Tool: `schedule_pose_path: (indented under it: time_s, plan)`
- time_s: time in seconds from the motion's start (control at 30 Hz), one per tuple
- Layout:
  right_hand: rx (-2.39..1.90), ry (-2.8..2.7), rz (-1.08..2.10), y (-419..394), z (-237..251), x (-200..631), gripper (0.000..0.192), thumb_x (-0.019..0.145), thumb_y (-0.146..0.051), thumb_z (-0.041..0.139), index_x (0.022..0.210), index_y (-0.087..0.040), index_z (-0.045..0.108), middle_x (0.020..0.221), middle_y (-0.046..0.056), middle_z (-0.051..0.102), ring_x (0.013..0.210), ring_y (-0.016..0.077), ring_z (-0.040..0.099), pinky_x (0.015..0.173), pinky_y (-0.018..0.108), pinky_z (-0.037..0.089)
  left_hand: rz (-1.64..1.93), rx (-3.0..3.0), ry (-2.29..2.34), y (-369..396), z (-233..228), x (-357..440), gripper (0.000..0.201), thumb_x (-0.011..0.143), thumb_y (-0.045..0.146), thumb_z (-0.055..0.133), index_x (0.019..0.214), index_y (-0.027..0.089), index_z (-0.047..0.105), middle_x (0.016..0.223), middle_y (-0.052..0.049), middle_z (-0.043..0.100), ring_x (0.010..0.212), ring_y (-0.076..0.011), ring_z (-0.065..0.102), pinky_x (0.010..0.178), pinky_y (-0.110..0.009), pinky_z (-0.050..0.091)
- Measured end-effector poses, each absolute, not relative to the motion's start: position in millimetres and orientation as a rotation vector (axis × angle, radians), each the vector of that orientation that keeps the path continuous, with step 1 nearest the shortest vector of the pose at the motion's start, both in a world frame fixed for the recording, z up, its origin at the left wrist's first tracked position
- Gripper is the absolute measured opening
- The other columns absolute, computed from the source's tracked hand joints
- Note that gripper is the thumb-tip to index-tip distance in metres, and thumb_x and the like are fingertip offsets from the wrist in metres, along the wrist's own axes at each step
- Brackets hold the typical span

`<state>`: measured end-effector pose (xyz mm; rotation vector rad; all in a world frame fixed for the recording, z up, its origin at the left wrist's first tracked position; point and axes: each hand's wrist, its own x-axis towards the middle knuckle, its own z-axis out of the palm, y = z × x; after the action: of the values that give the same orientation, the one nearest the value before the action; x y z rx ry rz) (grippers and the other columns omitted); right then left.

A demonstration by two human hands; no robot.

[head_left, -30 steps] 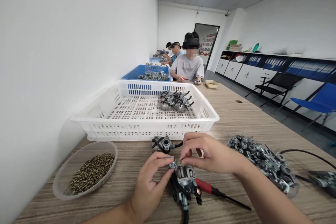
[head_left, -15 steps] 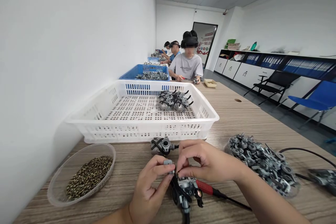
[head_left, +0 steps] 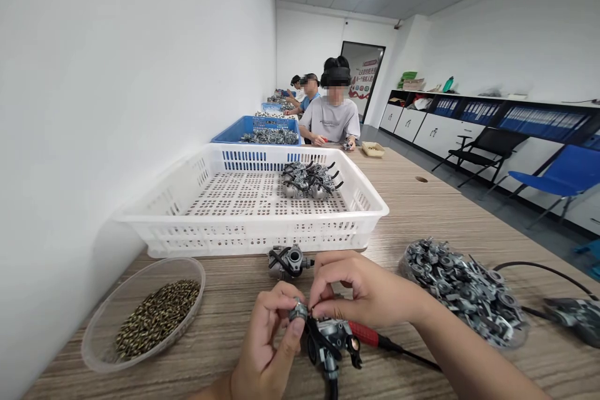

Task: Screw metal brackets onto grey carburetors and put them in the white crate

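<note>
Between thumb and fingers, my left hand [head_left: 267, 340] grips a small grey metal bracket [head_left: 298, 310] with a rounded, ring-like end. My right hand [head_left: 354, 287] is closed in a pinch right beside that bracket; its fingertips hide whatever lies between them, apart from a tiny dark tip. Just under both hands a carburetor [head_left: 334, 332] with black hoses rests on the table. A red-handled screwdriver-like tool [head_left: 364, 334] with a black cord lies behind its right side. Another carburetor [head_left: 289, 260] sits beyond my fingers, close to the white basket.
The white perforated basket [head_left: 244, 225] holds several carburetors. A clear bowl [head_left: 91, 340] of brassy screws stands left; a container of grey metal brackets [head_left: 464, 287] stands right, near a dark corded object [head_left: 574, 319]. A co-worker [head_left: 330, 119] sits across, beside a blue basket [head_left: 229, 130].
The bracket in my left hand has turned, so its rounded end now shows. My right fingertips have shifted slightly left and down, staying beside it. The view has moved a little.
</note>
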<state>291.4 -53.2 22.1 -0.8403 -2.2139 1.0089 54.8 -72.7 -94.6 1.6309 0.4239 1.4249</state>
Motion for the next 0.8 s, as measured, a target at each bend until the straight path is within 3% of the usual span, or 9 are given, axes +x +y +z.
schedule_pose_path:
  time_s: [0.1, 0.17, 0.33, 0.47, 0.63, 0.8]
  plan:
    - [-0.851, -2.197, 0.987, -54.5, 19.2, 286.7, 0.020, 0.106, -0.040, 0.085, 0.104, -0.020, 0.086, 0.094, 0.002, 0.070, 0.083, 0.0149, 0.067, 0.074, 0.027, 0.052, 1.396, 1.584, 0.437, -74.8, -98.4, 56.4, 0.009, 0.121, 0.032, 0.059, 0.130, 0.034, 0.059, 0.116, -0.003, 0.066, 0.071, -0.0082, 0.061, 0.064, -0.017, 0.059]
    - [-0.856, -2.192, 0.962, -55.1, 17.6, 284.4, 0.024, 0.107, -0.041, 0.084, 0.100, -0.019, 0.085, 0.091, 0.002, 0.069, 0.081, 0.0153, 0.065, 0.072, 0.027, 0.049, 1.412, 1.586, 0.464, -75.5, -100.7, 56.7, 0.008, 0.120, 0.032, 0.061, 0.128, 0.033, 0.059, 0.118, -0.004, 0.068, 0.073, -0.0086, 0.062, 0.064, -0.016, 0.058]
    - [-0.854, -2.166, 0.948, -54.1, 13.1, 281.2, 0.023, 0.107, -0.041, 0.082, 0.101, -0.019, 0.084, 0.090, 0.001, 0.069, 0.080, 0.0147, 0.064, 0.072, 0.027, 0.049, 1.444, 1.650, 0.601, -75.0, -101.9, 53.9, 0.017, 0.120, 0.033, 0.061, 0.137, 0.033, 0.063, 0.122, -0.007, 0.072, 0.096, -0.0155, 0.074, 0.073, -0.018, 0.063]
    - [-0.849, -2.169, 0.968, -53.7, 12.8, 282.6, 0.022, 0.105, -0.039, 0.084, 0.098, -0.019, 0.083, 0.087, 0.001, 0.073, 0.079, 0.0150, 0.066, 0.073, 0.027, 0.049, 1.467, 1.737, 0.575, -72.9, -99.3, 52.9, 0.023, 0.121, 0.032, 0.058, 0.142, 0.032, 0.067, 0.123, -0.008, 0.074, 0.118, -0.0206, 0.076, 0.100, -0.029, 0.068]
    - [-0.887, -2.212, 0.992, -51.4, 16.2, 291.2, 0.018, 0.103, -0.035, 0.085, 0.094, -0.020, 0.081, 0.087, 0.002, 0.078, 0.080, 0.0161, 0.068, 0.078, 0.029, 0.052, 1.545, 1.747, 0.522, -68.7, -99.1, 55.7, 0.023, 0.121, 0.025, 0.053, 0.139, 0.031, 0.066, 0.136, -0.011, 0.079, 0.142, -0.0262, 0.073, 0.123, -0.046, 0.061]
    - [-0.963, -2.084, 1.085, -46.2, 0.7, 281.9, 0.022, 0.100, -0.038, 0.088, 0.094, -0.018, 0.083, 0.082, 0.000, 0.076, 0.071, 0.0126, 0.061, 0.067, 0.024, 0.047, 1.591, 1.813, 0.581, -64.7, -99.0, 54.7, 0.022, 0.122, 0.024, 0.051, 0.140, 0.032, 0.061, 0.145, -0.010, 0.082, 0.159, -0.0265, 0.062, 0.130, -0.054, 0.051]
